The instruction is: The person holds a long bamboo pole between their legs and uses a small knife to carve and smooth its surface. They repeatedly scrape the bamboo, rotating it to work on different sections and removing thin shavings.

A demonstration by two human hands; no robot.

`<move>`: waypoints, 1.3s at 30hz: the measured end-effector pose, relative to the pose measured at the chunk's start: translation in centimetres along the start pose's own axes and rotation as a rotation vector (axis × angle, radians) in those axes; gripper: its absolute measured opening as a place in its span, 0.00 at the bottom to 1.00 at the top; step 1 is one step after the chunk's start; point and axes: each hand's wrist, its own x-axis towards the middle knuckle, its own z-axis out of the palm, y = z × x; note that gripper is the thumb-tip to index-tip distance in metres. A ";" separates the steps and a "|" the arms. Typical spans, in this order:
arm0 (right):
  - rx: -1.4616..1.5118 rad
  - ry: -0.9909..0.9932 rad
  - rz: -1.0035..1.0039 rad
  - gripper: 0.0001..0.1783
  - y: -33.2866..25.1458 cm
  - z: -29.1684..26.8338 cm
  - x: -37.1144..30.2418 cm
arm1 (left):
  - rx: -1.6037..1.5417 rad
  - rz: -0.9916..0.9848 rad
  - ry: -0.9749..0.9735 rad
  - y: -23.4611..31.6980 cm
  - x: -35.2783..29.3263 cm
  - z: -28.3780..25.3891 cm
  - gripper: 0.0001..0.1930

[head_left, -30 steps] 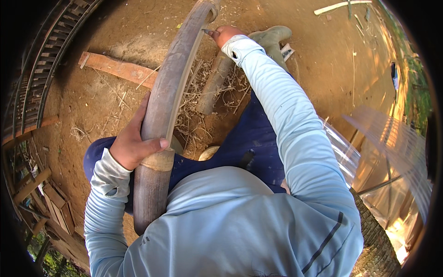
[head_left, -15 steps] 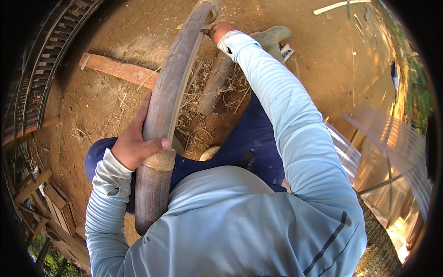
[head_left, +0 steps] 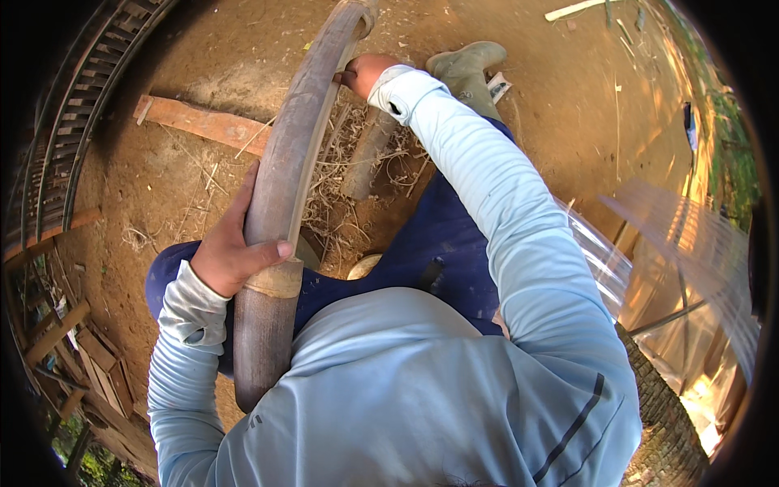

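A thick, grey-brown bamboo pole (head_left: 286, 170) slants from beside my belly up to the far edge of the view. A pale cut face runs along its right side, and a lighter node ring circles it near my body. My left hand (head_left: 225, 258) clasps the pole just beyond that ring, thumb across the top and fingers along the left side. Further out, my right hand (head_left: 372, 73) is closed at the pole's right edge. A small dark tip shows between its fingers and the bamboo; what it holds is mostly hidden.
Curly shavings (head_left: 329, 191) litter the ground around a short log (head_left: 365, 158) between my legs. A reddish plank (head_left: 203, 122) lies left of the pole. My right boot (head_left: 466, 69) is stretched forward. Clear corrugated sheets (head_left: 682, 243) stand at the right, a slatted rack (head_left: 69, 122) at the left.
My right hand has slid a little toward me along the pole's right edge. My left hand keeps its grip in the same place. The whole view has shifted slightly.
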 end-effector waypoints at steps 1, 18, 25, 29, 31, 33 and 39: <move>-0.001 0.000 -0.007 0.27 -0.4 -0.2 -0.5 | -0.001 -0.003 0.007 0.2 -0.1 0.1 0.61; 0.034 0.214 0.208 0.27 2.4 0.3 3.8 | 0.007 0.017 0.015 0.1 0.0 0.1 0.63; -0.007 0.172 0.169 0.27 2.8 0.1 3.1 | 0.034 0.014 0.006 0.1 0.1 0.0 0.63; -0.022 0.148 0.118 0.27 2.9 -0.4 2.8 | 0.018 -0.004 0.004 0.4 0.0 0.2 0.62; -0.030 0.137 0.114 0.27 3.1 -0.4 2.8 | 0.044 0.019 0.006 0.1 0.1 0.1 0.62; -0.031 0.120 0.097 0.27 3.4 -0.4 2.6 | 0.057 0.032 0.006 0.0 0.2 0.1 0.62; -0.010 0.067 0.067 0.28 2.3 -0.8 0.9 | 0.033 0.006 0.007 0.1 0.0 0.1 0.61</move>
